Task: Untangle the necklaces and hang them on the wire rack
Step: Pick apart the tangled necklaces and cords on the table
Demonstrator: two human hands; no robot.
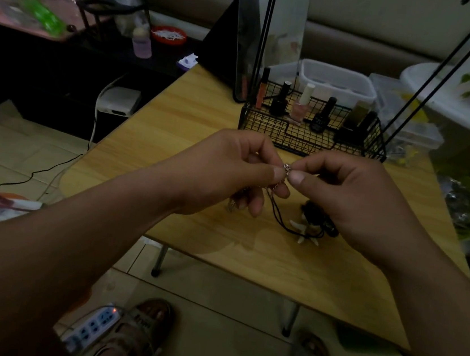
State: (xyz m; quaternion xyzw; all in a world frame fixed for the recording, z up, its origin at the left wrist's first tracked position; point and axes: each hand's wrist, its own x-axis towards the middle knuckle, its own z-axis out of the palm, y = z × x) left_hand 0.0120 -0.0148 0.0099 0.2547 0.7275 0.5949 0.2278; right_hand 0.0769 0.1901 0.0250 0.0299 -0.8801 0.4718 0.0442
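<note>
Well, from my remote seat the largest thing is the table (193, 119), pale wood-grain laminate with a rounded corner, lying under both hands. Beyond the knuckles stands the rack (267, 125): a black wire-mesh basket with thin black rods rising from it and out of view. Glass polish bottles (302, 103) stand upright in the basket.

My left hand (228, 174) and right hand (352, 198) are raised just above the tabletop, nearly meeting, palms turned toward each other. Each has thumb and forefinger pinched tight and the other fingers curled in loosely.

The necklaces are between and below the hands. A black cord (278, 212), smooth and doubled, drops from under the left hand's curled fingers. It slants down toward the right wrist and then bends along the tabletop, so its long line runs from the left fingers to beneath the right palm. On that bend lie white, tooth-shaped pendants (295, 224), tips splayed outward. A dark clump sits beside them under the right hand; I cannot tell what it is.

A fine pale metal chain (276, 186) hangs from the pinch, crossing the left hand's lower fingers. Where the two thumbs meet is a small, round, openwork metal charm (287, 168), gripped by both hands' fingertips.
</note>
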